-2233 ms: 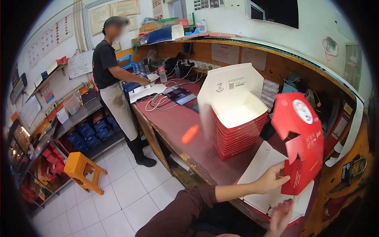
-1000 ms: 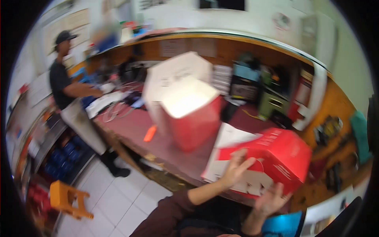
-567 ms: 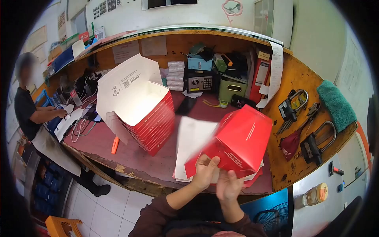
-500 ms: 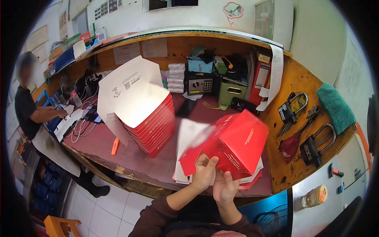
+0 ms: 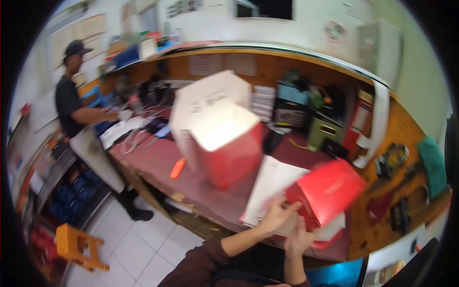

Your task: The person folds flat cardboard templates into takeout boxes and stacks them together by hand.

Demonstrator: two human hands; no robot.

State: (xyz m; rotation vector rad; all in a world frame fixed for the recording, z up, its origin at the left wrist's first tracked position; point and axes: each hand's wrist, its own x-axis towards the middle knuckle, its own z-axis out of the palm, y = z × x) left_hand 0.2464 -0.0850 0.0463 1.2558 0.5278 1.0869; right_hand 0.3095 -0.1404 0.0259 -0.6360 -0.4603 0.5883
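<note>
A red folding carton (image 5: 330, 189) is between my hands, partly formed, with its printed side tilted upward. My left hand (image 5: 278, 217) pinches its near left edge between thumb and fingers. Just to the right, my right hand (image 5: 300, 237) grips the carton's lower edge, its fingers partly hidden. Beneath lies a pile of flat carton sheets (image 5: 267, 184), white side up with red edges. To the left stands a nested stack of red cartons (image 5: 233, 160), white inside, with tall white flaps (image 5: 210, 98) raised behind. Motion blurs the view.
An orange cutter-like tool (image 5: 177, 168) lies on the dark red tabletop (image 5: 143, 160). At the back are a safe (image 5: 289, 116), a green box (image 5: 325, 134) and a red binder (image 5: 356, 122). Padlocks (image 5: 400, 215) lie right. A person (image 5: 76, 105) stands left, near an orange stool (image 5: 79, 246).
My view has swung left, so everything sits further right and is blurred. The carton has turned in my hands, showing more of its printed top face. Both hands still hold it.
</note>
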